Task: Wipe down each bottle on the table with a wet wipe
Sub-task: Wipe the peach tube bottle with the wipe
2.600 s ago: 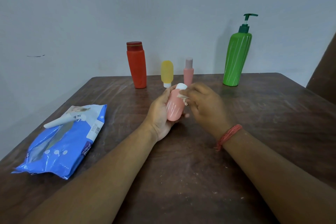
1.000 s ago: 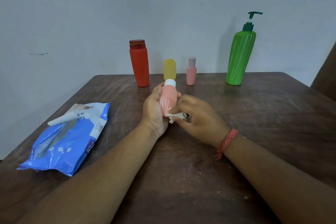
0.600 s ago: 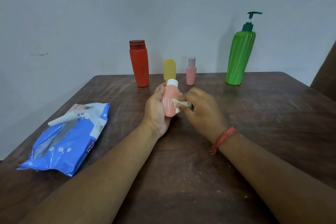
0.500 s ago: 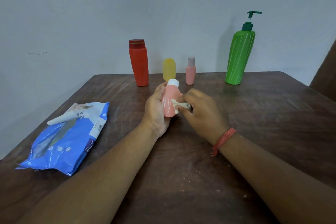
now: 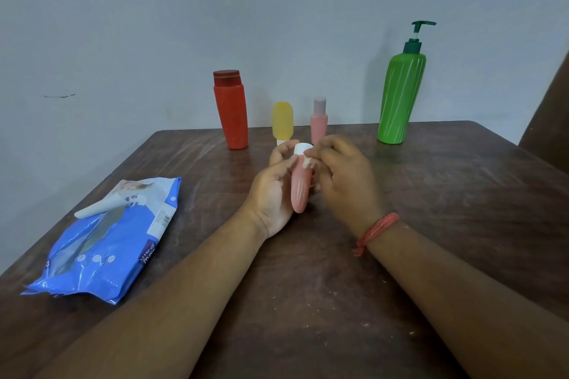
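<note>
A person's left hand [image 5: 271, 194] gripped a pink bottle [image 5: 300, 188] above the table [image 5: 431, 194] while the right hand [image 5: 345, 178] pinched a wipe [image 5: 308, 162] against its neck; four bottles stood behind, a wipe pack [image 5: 107, 243] lay left

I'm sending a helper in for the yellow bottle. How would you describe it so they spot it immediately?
Look at the wooden table's far edge by the wall. In that row, the yellow bottle stands between the red bottle and a small pink one: rounded, white cap down.

A dark wooden table [image 5: 431, 194] carries a blue wipes pack [image 5: 104, 243], red bottle [image 5: 231, 111], yellow bottle [image 5: 282, 120], small pink bottle [image 5: 319, 124] and green pump bottle [image 5: 400, 92].
</note>
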`<control>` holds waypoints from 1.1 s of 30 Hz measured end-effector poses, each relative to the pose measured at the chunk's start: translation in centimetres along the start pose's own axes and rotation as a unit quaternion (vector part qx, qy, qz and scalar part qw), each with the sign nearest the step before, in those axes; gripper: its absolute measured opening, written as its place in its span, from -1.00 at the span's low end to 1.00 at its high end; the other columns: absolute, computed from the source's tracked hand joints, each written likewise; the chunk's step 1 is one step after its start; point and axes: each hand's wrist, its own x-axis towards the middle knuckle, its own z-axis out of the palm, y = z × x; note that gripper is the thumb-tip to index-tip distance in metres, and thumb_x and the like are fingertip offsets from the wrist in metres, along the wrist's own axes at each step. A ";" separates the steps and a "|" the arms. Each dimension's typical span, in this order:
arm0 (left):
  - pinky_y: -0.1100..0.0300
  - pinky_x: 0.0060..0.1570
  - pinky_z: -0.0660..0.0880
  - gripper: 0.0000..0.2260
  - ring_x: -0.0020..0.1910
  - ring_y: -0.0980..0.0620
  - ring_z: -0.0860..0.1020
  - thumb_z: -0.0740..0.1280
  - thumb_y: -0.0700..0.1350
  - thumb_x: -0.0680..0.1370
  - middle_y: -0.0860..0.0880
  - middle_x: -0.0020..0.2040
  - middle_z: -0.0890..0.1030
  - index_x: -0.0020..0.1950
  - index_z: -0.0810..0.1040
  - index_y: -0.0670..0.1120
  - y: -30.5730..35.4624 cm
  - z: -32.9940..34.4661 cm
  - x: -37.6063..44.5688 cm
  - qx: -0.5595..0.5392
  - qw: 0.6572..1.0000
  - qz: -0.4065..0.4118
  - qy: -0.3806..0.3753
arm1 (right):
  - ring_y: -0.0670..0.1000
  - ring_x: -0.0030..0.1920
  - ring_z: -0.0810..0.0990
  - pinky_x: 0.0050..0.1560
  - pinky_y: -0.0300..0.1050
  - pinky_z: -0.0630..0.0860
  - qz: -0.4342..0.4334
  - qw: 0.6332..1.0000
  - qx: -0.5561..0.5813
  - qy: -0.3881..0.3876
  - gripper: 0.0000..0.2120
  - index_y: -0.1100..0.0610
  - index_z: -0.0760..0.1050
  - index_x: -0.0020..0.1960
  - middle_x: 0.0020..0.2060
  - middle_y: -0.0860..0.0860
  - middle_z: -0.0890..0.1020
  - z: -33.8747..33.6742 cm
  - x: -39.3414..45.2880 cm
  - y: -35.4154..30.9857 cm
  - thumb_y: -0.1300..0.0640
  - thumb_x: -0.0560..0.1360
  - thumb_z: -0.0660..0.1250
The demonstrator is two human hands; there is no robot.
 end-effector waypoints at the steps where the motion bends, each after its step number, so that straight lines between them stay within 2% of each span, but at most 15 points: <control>1: 0.05 -0.08 0.52 -0.75 -0.07 -0.01 0.60 0.14 -0.16 0.69 -0.05 0.04 0.64 0.34 0.43 0.04 -0.1 0.0 0.0 -0.005 1.000 -0.005 -0.002 | 0.03 -0.01 0.55 0.03 -0.27 0.42 0.000 1.000 0.004 0.003 -0.89 0.25 0.63 -0.01 -0.02 0.07 0.59 0.0 0.0 0.0 0.33 0.50 0.35; 5: 0.08 -0.06 0.49 -0.76 -0.10 0.01 0.60 0.13 -0.18 0.69 -0.05 -0.02 0.64 0.31 0.45 0.02 -0.1 -0.2 0.2 -0.013 1.000 0.002 0.004 | 0.03 -0.02 0.56 0.04 -0.27 0.44 -0.056 0.997 0.010 -0.052 -0.92 0.21 0.63 -0.05 -0.06 0.05 0.62 -0.1 -0.6 0.1 0.32 0.47 0.41; 8: 0.05 -0.09 0.50 -0.77 -0.09 -0.01 0.61 0.12 -0.17 0.69 -0.05 -0.01 0.65 0.30 0.42 0.03 -0.4 0.1 0.2 0.030 0.999 -0.002 -0.019 | -0.03 -0.06 0.54 -0.02 -0.47 0.33 0.004 0.999 0.028 0.021 -0.90 0.21 0.62 -0.07 -0.09 0.07 0.62 -0.2 -0.1 0.2 0.34 0.45 0.42; 10: 0.06 -0.10 0.50 -0.77 -0.08 -0.01 0.61 0.13 -0.18 0.68 -0.05 -0.02 0.65 0.30 0.42 0.03 -0.5 0.1 0.2 0.029 0.999 -0.003 -0.022 | 0.00 -0.06 0.57 -0.03 -0.39 0.38 0.006 0.999 0.028 0.017 -0.91 0.20 0.63 -0.06 -0.09 0.06 0.62 -0.2 0.0 0.1 0.33 0.45 0.43; 12: 0.10 -0.09 0.50 -0.75 -0.09 -0.01 0.59 0.13 -0.19 0.67 -0.04 -0.06 0.65 0.31 0.42 0.02 -0.2 -0.1 0.2 0.010 1.000 0.002 -0.009 | 0.01 -0.04 0.59 0.00 -0.28 0.45 -0.030 0.999 0.028 -0.029 -0.90 0.19 0.65 -0.04 -0.07 0.03 0.63 -0.1 -0.5 0.2 0.31 0.46 0.44; 14: 0.09 -0.07 0.48 -0.74 -0.07 -0.01 0.57 0.13 -0.21 0.67 -0.05 -0.05 0.64 0.31 0.42 0.03 -0.2 -0.2 0.2 0.004 1.000 0.004 -0.006 | -0.02 -0.03 0.58 0.02 -0.38 0.42 -0.036 0.998 0.028 -0.038 -0.88 0.17 0.65 -0.04 -0.07 0.02 0.63 -0.2 -0.6 0.3 0.31 0.45 0.45; 17: 0.08 -0.12 0.54 -0.75 -0.06 -0.03 0.58 0.12 -0.22 0.67 -0.09 0.02 0.61 0.30 0.40 0.03 -0.4 0.0 0.2 0.013 1.000 0.000 -0.018 | -0.07 -0.05 0.55 0.00 -0.56 0.31 0.023 0.999 0.035 0.015 -0.91 0.18 0.63 -0.04 -0.07 0.04 0.63 -0.2 0.0 0.2 0.30 0.46 0.45; 19: 0.10 -0.14 0.54 -0.76 -0.08 -0.01 0.59 0.12 -0.23 0.67 -0.07 -0.01 0.62 0.27 0.42 0.01 -0.3 -0.1 0.2 0.007 1.000 0.005 -0.011 | -0.07 -0.03 0.57 0.00 -0.52 0.34 0.011 0.999 0.036 -0.016 -0.91 0.16 0.65 -0.02 -0.05 0.01 0.64 -0.3 -0.1 0.1 0.26 0.48 0.44; 22: 0.12 -0.09 0.47 -0.75 -0.11 0.01 0.56 0.12 -0.25 0.66 -0.06 -0.05 0.61 0.26 0.44 0.00 -0.1 -0.3 0.2 -0.013 1.000 0.015 0.017 | -0.04 0.00 0.61 0.03 -0.31 0.48 -0.057 0.994 0.033 -0.087 -0.85 0.14 0.68 0.02 -0.02 0.00 0.66 -0.4 -0.7 0.3 0.27 0.46 0.46; 26: 0.09 -0.06 0.47 -0.76 -0.09 0.00 0.56 0.14 -0.26 0.66 -0.06 -0.04 0.62 0.22 0.46 0.02 -0.3 0.0 0.3 -0.009 1.000 0.009 0.014 | -0.02 -0.02 0.60 0.05 -0.49 0.38 -0.020 0.999 0.033 -0.032 -0.87 0.16 0.66 -0.02 -0.05 0.00 0.65 -0.2 -0.1 0.2 0.30 0.45 0.45; 30: 0.18 -0.18 0.55 -0.74 -0.21 0.06 0.60 0.14 -0.26 0.66 -0.06 -0.10 0.62 0.27 0.45 0.00 0.1 -0.1 0.3 -0.031 0.998 0.018 0.047 | 0.02 0.01 0.62 0.05 -0.15 0.54 -0.100 0.988 0.046 -0.112 -0.88 0.13 0.68 -0.05 -0.05 -0.02 0.66 -0.5 -0.6 -0.2 0.25 0.44 0.42; 31: 0.19 -0.21 0.56 -0.74 -0.23 0.06 0.60 0.14 -0.25 0.66 -0.06 -0.09 0.62 0.28 0.45 0.00 0.2 -0.1 0.3 -0.033 0.998 0.019 0.052 | 0.03 0.01 0.62 0.04 -0.11 0.55 -0.115 0.985 0.041 -0.124 -0.88 0.12 0.68 -0.05 -0.05 -0.02 0.66 -0.6 -0.7 -0.3 0.24 0.43 0.42; 33: 0.15 -0.16 0.58 -0.74 -0.17 0.04 0.62 0.14 -0.25 0.67 -0.09 -0.04 0.62 0.31 0.44 -0.01 0.1 0.0 0.2 -0.034 0.998 0.016 0.047 | 0.02 0.01 0.61 0.03 -0.11 0.55 -0.095 0.991 0.030 -0.093 -0.88 0.14 0.67 -0.04 -0.05 -0.01 0.65 -0.5 -0.6 -0.2 0.26 0.44 0.43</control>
